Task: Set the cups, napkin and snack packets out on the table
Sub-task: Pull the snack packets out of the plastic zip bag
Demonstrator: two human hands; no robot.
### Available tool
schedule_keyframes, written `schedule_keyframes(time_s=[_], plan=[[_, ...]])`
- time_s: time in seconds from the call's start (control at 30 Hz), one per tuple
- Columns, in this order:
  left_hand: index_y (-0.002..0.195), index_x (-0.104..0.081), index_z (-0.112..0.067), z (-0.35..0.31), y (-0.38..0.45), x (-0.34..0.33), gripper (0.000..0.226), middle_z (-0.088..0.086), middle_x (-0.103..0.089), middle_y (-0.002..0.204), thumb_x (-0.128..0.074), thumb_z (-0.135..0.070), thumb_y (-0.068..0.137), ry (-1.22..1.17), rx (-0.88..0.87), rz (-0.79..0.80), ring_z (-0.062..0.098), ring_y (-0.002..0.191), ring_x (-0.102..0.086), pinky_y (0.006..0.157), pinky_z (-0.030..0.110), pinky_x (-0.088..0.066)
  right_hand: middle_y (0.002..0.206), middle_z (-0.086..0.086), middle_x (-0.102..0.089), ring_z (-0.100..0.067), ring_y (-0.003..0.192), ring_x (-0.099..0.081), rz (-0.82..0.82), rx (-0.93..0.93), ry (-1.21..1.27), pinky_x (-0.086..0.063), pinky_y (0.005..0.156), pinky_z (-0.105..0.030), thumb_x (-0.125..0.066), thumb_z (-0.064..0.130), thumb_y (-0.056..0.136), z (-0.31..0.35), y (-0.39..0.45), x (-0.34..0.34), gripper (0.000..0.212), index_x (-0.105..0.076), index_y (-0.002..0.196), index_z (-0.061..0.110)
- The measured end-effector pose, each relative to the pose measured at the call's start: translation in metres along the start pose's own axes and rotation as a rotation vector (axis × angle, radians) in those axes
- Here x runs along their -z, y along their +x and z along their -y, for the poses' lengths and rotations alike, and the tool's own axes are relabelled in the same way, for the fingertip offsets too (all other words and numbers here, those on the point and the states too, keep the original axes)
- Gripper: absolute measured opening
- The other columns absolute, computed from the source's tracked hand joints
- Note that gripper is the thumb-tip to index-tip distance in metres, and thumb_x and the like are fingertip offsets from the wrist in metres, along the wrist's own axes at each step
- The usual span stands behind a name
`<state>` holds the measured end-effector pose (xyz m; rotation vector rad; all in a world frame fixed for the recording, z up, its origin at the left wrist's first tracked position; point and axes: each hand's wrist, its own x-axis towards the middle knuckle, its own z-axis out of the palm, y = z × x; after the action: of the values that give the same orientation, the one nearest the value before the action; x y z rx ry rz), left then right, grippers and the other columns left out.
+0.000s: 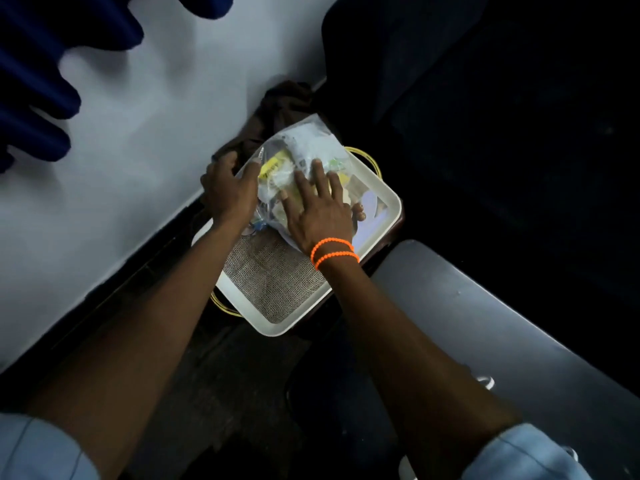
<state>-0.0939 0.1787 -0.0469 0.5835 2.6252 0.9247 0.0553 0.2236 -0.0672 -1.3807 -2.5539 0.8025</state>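
Nearest the camera, two pale blue sleeves (41, 448) at the bottom corners, bare forearms reaching forward from them over a dim floor. On the right wrist, a doubled orange bead bracelet (334, 252).

Beneath the wrists, a white rectangular tray (273, 329) with yellow loop handles, a burlap mat (277, 282) lining its near half. To the right of the right forearm, a grey seat (485, 317).

Right hand (317, 211) pressed flat, fingers spread, on top of a clear plastic bag of snack packets (304, 147) lying in the far half of the tray; grip apart, resting rather than clamped. Left hand (228, 188) at the bag's left edge, thumb against the plastic, fingers curled over the tray's far-left side; whether that grip is clamped on the bag cannot be told. Yellow, green and white packets visible through the plastic, labels too blurred to read.

Just beyond the left hand, a dark brown cloth (277, 109) bunched against the tray's far corner. Left of both hands, a white bench (138, 133) running diagonally. Farthest off, top left, dark blue fabric folds (34, 64) overhanging the bench.
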Motion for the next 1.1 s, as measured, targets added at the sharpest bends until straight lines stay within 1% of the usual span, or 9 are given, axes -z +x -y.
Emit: schedule_keyframes(time_s=[0.1, 0.17, 0.33, 0.4, 0.53, 0.67, 0.83, 0.93, 1.1], plan=[[0.1, -0.071, -0.013, -0.008, 0.003, -0.002, 0.041, 0.012, -0.073, 0.106, -0.056, -0.05, 0.093, 0.06, -0.089, 0.096, 0.03, 0.096, -0.062, 0.081, 0.039, -0.043, 0.17, 0.002, -0.018, -0.033, 0.153, -0.024, -0.03, -0.013, 0.06, -0.028, 0.118, -0.056, -0.032, 0.055, 0.104, -0.008, -0.025, -0.007, 0.056, -0.033, 0.156, 0.034], [0.105, -0.072, -0.015, -0.009, 0.0, -0.004, 0.043, 0.002, -0.073, 0.098, -0.054, -0.053, 0.096, 0.083, -0.102, 0.17, 0.025, 0.091, -0.06, 0.077, 0.033, -0.04, 0.17, 0.0, -0.018, -0.035, 0.152, -0.026, -0.009, -0.008, 0.111, -0.018, 0.125, -0.052, -0.033, 0.053, 0.106, -0.015, -0.035, -0.009, 0.056, -0.03, 0.158, 0.033], [0.084, -0.08, -0.036, -0.013, -0.021, 0.007, 0.036, -0.03, -0.071, 0.066, -0.058, -0.062, 0.093, -0.185, -0.034, 0.238, -0.01, 0.071, -0.068, 0.056, 0.001, -0.041, 0.169, -0.001, -0.023, -0.03, 0.155, -0.02, -0.002, -0.106, 0.39, -0.022, 0.125, -0.047, -0.037, 0.052, 0.106, -0.023, -0.047, -0.003, 0.051, -0.041, 0.153, 0.032], [0.079, -0.079, -0.043, -0.017, -0.032, 0.013, 0.034, -0.028, -0.075, 0.074, -0.056, -0.063, 0.093, -0.245, -0.044, 0.302, -0.015, 0.073, -0.068, 0.061, 0.005, -0.047, 0.163, -0.003, -0.037, -0.025, 0.153, -0.026, -0.015, -0.19, 0.591, -0.03, 0.123, -0.049, -0.04, 0.059, 0.102, -0.021, -0.052, 0.005, 0.051, -0.055, 0.142, 0.032], [0.113, -0.075, -0.04, -0.013, -0.068, 0.01, 0.028, -0.007, -0.08, 0.099, -0.061, -0.046, 0.089, -0.074, -0.375, 0.336, 0.014, 0.1, -0.068, 0.096, 0.042, -0.054, 0.131, -0.004, -0.064, -0.028, 0.121, -0.064, 0.047, -0.469, 1.034, -0.056, 0.099, -0.051, -0.047, 0.088, 0.077, -0.021, -0.049, 0.025, 0.072, -0.069, 0.108, 0.028], [0.105, -0.081, -0.022, -0.019, -0.112, -0.006, 0.029, -0.01, -0.075, 0.099, -0.062, -0.029, 0.084, 0.004, -0.72, 0.435, 0.014, 0.104, -0.057, 0.097, 0.036, -0.048, 0.111, -0.013, -0.076, -0.036, 0.102, -0.073, -0.072, -0.708, 1.25, -0.058, 0.092, -0.058, -0.077, 0.055, 0.078, -0.033, -0.041, 0.035, 0.055, -0.069, 0.112, 0.012], [0.099, -0.082, -0.021, -0.032, -0.132, -0.01, 0.022, -0.017, -0.076, 0.088, -0.063, -0.017, 0.088, -0.375, -0.404, 0.313, -0.001, 0.087, -0.07, 0.075, 0.015, -0.054, 0.115, -0.009, -0.076, -0.032, 0.104, -0.073, -0.129, -0.709, 1.389, -0.061, 0.08, -0.047, -0.079, 0.032, 0.084, -0.057, -0.05, 0.043, 0.042, -0.07, 0.122, 0.017], [0.111, -0.078, -0.023, -0.038, -0.124, -0.008, 0.028, -0.011, -0.076, 0.106, -0.062, -0.034, 0.09, -0.423, -0.214, 0.234, 0.003, 0.092, -0.071, 0.077, 0.024, -0.059, 0.12, -0.011, -0.075, -0.034, 0.114, -0.07, -0.164, -0.631, 1.475, -0.056, 0.097, -0.055, -0.08, 0.028, 0.083, -0.068, -0.072, 0.055, 0.041, -0.071, 0.121, 0.014], [0.116, -0.076, -0.03, -0.039, -0.148, -0.026, 0.026, -0.021, -0.073, 0.108, -0.061, -0.038, 0.097, -0.363, -0.175, 0.606, -0.004, 0.105, -0.066, 0.095, 0.028, -0.054, 0.116, -0.007, -0.077, -0.03, 0.113, -0.071, -0.281, -0.628, 1.377, -0.053, 0.102, -0.058, -0.08, 0.036, 0.082, -0.078, -0.136, 0.069, 0.04, -0.073, 0.118, 0.018]])
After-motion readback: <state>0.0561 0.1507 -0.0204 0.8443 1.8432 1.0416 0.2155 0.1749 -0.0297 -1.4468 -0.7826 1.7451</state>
